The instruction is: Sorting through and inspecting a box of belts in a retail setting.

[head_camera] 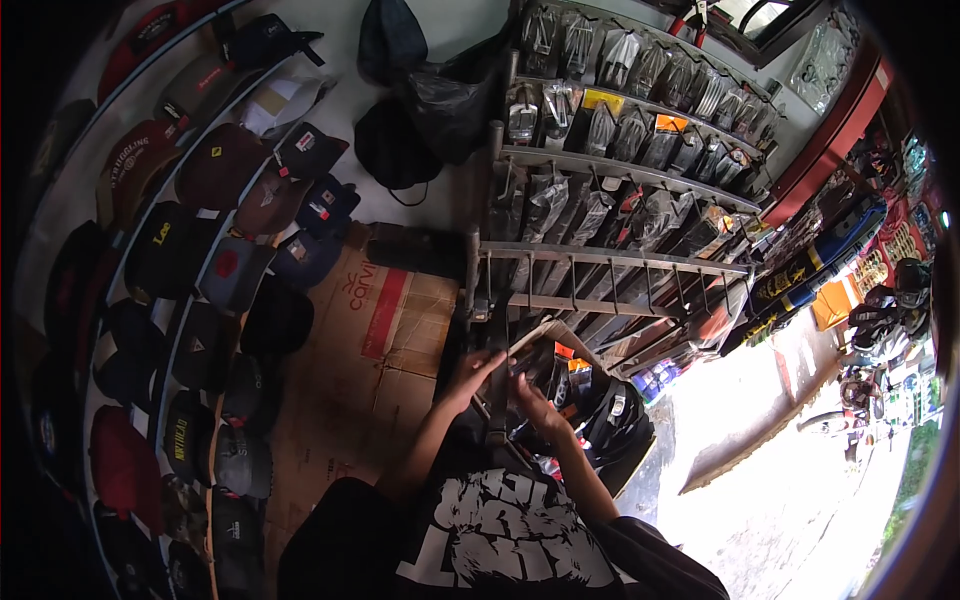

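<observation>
A dark belt (496, 405) hangs lengthwise in front of my chest, below the metal rack. My left hand (474, 375) grips its edge from the left, with the fingers reaching across it. Close to the belt's other side is my right hand (538, 405), its fingers bent towards the strap; whether they touch it is hard to tell in the shadow. Beneath and beside my right hand, an open cardboard box (553, 330) holds black packaged goods with orange tags (579, 365) and a black item with a buckle (618, 405).
Plastic-wrapped belts (551, 199) hang in rows on the metal rack (615, 259), whose lowest hooks jut out. Rows of caps (225, 165) line the left wall. A large cardboard carton (337, 375) stands left of me. Black bags (397, 142) hang above. Bright ground (750, 465) lies right.
</observation>
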A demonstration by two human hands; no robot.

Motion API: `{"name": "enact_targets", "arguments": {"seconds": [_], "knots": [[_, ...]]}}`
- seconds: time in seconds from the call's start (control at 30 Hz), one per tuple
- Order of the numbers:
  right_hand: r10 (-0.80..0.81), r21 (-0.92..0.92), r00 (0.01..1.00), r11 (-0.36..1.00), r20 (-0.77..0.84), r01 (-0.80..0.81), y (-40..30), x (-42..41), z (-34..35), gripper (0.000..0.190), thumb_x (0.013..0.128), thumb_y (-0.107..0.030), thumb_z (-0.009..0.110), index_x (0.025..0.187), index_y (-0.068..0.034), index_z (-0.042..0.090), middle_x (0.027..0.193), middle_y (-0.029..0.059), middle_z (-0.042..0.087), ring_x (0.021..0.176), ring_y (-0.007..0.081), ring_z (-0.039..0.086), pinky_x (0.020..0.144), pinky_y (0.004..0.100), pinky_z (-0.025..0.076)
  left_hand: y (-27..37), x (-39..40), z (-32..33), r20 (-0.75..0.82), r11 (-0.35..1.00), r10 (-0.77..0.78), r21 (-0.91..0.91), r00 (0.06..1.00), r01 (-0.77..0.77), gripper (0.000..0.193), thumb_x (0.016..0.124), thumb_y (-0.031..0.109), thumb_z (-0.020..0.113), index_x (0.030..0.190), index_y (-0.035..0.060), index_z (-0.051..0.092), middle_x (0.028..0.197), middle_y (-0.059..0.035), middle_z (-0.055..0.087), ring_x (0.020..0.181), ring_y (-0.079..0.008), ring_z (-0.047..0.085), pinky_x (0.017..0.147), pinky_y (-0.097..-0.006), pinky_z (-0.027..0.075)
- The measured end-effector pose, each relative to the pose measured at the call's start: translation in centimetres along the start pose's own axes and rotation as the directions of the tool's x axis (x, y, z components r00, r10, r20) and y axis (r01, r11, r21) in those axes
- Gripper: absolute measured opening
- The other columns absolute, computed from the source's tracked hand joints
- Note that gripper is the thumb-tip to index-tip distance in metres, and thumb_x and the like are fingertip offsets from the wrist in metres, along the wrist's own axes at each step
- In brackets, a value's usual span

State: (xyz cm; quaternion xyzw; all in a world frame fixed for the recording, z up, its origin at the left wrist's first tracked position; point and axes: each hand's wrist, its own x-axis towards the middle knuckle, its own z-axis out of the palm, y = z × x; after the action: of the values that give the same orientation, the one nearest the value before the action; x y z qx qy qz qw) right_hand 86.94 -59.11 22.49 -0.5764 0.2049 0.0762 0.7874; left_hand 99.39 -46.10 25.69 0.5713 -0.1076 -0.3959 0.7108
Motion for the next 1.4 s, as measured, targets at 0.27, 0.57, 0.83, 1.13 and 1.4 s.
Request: {"name": "enact_targets", "arguments": {"seconds": [0.27,0.57,0.83,1.13,1.4], "knots": [[-0.008,-0.18,0.988,0.983,0.156,0.036,2.9,-2.8,-0.6,0.043,0.091,-0.025,0.061,0.126,-0.003,0.05,0.103,0.002,0.06,0.094,0.0096,0.054,0.079,0.0253,0.044,0.7,3.7,0.3,0.018,0.987,-0.085,-0.138,0.996,0.087,0.036,0.091,0.035,0.058,0.115,0.0072,0.059,0.098,-0.0053,0.068,0.089,-0.0139,0.065,0.071,-0.026,0.053],[0.038,0.038,0.99,0.999,-0.138,-0.033,-2.8,1.5,-1.0,0.047,0.089,-0.018,0.06,0.133,-0.009,0.046,0.103,0.0018,0.06,0.087,0.0097,0.058,0.067,0.0288,0.051,-4.5,2.1,-2.5,-0.054,0.972,-0.209,-0.126,0.976,0.201,0.063,0.089,0.052,0.053,0.132,0.007,0.042,0.117,-0.0058,0.058,0.104,-0.0141,0.056,0.086,-0.0295,0.044],[-0.119,0.008,0.981,0.993,-0.151,0.122,-2.0,12.1,-3.2,0.048,0.083,-0.005,0.056,0.13,-0.004,0.047,0.088,0.0055,0.063,0.071,0.012,0.06,0.06,0.0265,0.052,-5.8,-1.9,-6.8,-0.139,0.975,-0.186,-0.152,0.973,0.165,0.055,0.092,0.045,0.051,0.129,0.0064,0.044,0.122,-0.0118,0.057,0.112,-0.0223,0.055,0.094,-0.0365,0.041],[-0.14,-0.186,0.864,0.981,-0.483,0.055,2.6,21.3,-7.3,0.047,0.078,-0.013,0.066,0.122,-0.003,0.053,0.085,0.0087,0.066,0.066,0.0131,0.062,0.061,0.0274,0.05,-5.7,-3.9,-9.8,-0.259,0.974,-0.214,-0.132,0.942,0.185,0.05,0.092,0.041,0.051,0.126,0.0047,0.047,0.122,-0.0127,0.057,0.112,-0.0232,0.055,0.095,-0.036,0.042],[-0.248,0.028,0.784,0.947,-0.569,0.319,8.4,16.6,-6.2,0.045,0.08,-0.013,0.057,0.123,-0.001,0.05,0.101,0.0079,0.062,0.091,0.0136,0.057,0.078,0.0284,0.046,-6.6,-4.9,-10.4,-0.281,0.972,-0.226,-0.132,0.933,0.196,0.046,0.092,0.04,0.052,0.124,0.0079,0.049,0.12,-0.011,0.059,0.109,-0.0216,0.057,0.093,-0.0341,0.042]]}}
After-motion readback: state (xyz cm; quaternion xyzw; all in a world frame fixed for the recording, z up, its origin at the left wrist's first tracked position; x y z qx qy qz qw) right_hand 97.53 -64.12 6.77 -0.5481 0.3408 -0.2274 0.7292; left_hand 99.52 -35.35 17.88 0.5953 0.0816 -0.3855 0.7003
